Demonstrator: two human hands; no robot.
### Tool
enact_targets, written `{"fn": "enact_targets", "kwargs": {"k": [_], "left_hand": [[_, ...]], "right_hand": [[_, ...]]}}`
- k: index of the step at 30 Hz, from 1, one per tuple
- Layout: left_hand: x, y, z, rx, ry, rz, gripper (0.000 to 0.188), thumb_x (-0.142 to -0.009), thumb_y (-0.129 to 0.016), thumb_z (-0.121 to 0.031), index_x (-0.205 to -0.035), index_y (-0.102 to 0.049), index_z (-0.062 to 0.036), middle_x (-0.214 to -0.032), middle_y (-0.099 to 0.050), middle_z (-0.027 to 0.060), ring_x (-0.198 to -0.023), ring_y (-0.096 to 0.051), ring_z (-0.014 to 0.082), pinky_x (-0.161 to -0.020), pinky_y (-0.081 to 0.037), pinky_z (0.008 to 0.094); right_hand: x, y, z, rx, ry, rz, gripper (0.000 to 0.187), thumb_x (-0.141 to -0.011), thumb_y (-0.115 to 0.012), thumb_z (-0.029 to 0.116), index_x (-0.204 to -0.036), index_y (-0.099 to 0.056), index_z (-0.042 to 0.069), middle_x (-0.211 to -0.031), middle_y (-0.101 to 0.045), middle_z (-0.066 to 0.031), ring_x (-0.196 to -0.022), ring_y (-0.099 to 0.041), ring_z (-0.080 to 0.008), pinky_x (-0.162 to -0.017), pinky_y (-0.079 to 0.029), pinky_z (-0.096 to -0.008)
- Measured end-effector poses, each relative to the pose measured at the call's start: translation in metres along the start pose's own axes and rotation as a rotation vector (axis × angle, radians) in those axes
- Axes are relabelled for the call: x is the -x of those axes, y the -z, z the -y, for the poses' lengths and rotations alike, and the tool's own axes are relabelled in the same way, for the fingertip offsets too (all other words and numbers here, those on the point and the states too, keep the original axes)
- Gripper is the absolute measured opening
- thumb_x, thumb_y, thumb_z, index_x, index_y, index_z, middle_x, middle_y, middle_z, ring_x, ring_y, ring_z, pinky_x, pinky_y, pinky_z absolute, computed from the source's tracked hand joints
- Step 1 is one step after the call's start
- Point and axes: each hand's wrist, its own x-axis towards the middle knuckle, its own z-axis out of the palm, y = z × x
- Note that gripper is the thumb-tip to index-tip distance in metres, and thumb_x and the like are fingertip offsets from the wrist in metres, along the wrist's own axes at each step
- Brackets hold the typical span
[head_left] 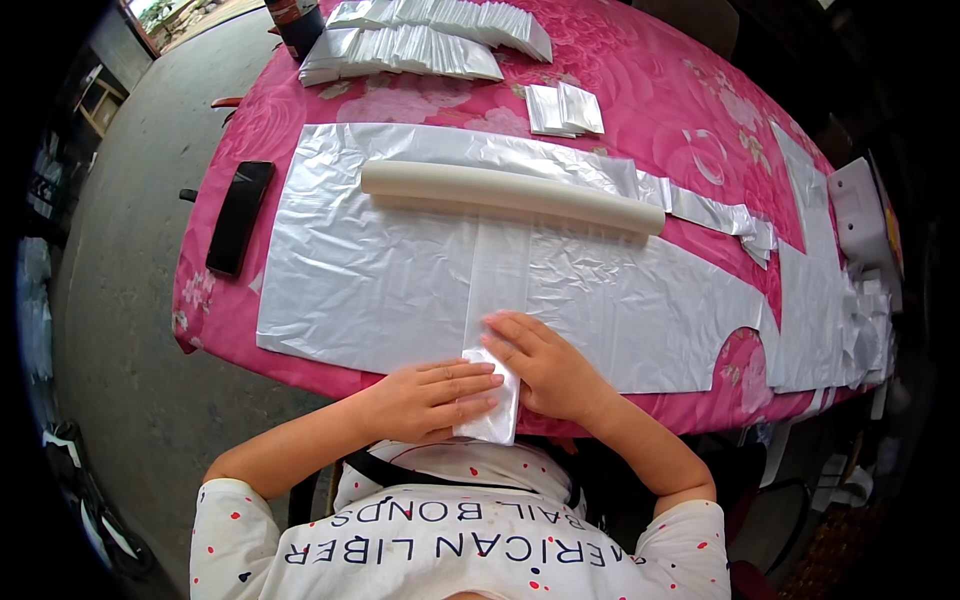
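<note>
On the wearer's side of the long cream cylindrical tube [510,195], I see the left hand [435,397] flat, unclenched on the folded glossy white plastic packet [487,426]; whether the bent right hand [548,368] grips, I can't tell. Uneven pressure could skew the folds.

Surface cloth [650,90] ran deep pink, patterned with pale flowers; plastic sheeting [370,270], the folded packet [490,428] and the far stacks [415,50] all showed silvery white. Long rod [500,190] was plain cream, phone [240,218] black, floor [130,250] dull grey. Shirt [450,520] was white, speckled red and navy, with dark lettering.
</note>
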Motion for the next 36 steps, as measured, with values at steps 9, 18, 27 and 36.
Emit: {"fn": "enact_targets", "kwargs": {"k": [9,18,27,36], "left_hand": [[-0.022,0.004,0.006,-0.216,0.304,0.003,0.061,-0.067,-0.065,-0.019,-0.123,-0.046,-0.0007,-0.118,-0.055,0.0123,-0.105,-0.055,0.0270,-0.087,-0.043,0.0380],[-0.049,0.011,0.018,0.324,0.801,-0.322,0.051,-0.082,-0.059,-0.016,-0.124,-0.040,0.0049,-0.121,-0.049,0.0189,-0.094,-0.056,0.0312,-0.078,-0.045,0.0398],[-0.044,-0.016,0.005,-0.364,0.484,0.103,0.073,-0.082,-0.053,-0.039,-0.134,-0.029,0.0062,-0.142,-0.026,0.0206,-0.134,-0.022,0.0324,-0.108,-0.019,0.0422],[-0.042,-0.018,0.007,-0.314,0.509,0.089,0.076,-0.078,-0.058,-0.038,-0.134,-0.030,0.0059,-0.143,-0.025,0.0216,-0.134,-0.022,0.0328,-0.109,-0.017,0.0431]], "right_hand": [[0.002,0.002,-0.007,0.070,-0.051,-0.173,0.032,-0.068,-0.060,-0.001,-0.100,-0.062,0.002,-0.100,-0.061,-0.0093,-0.093,-0.057,-0.0264,-0.075,-0.048,-0.0353],[-0.031,0.017,-0.020,-0.499,-0.814,-0.107,0.017,-0.082,-0.056,0.010,-0.084,-0.064,-0.004,-0.070,-0.064,-0.0103,-0.056,-0.061,-0.0159,-0.055,-0.048,-0.0272],[-0.037,0.018,-0.023,-0.522,-0.852,-0.105,0.015,-0.078,-0.063,0.012,-0.079,-0.061,-0.003,-0.064,-0.060,-0.0069,-0.054,-0.058,-0.0124,-0.052,-0.046,-0.0261],[-0.017,0.009,-0.015,0.126,-0.433,-0.329,0.045,-0.068,-0.072,0.014,-0.109,-0.056,0.003,-0.103,-0.058,-0.0121,-0.092,-0.056,-0.0245,-0.081,-0.045,-0.0360]]}}
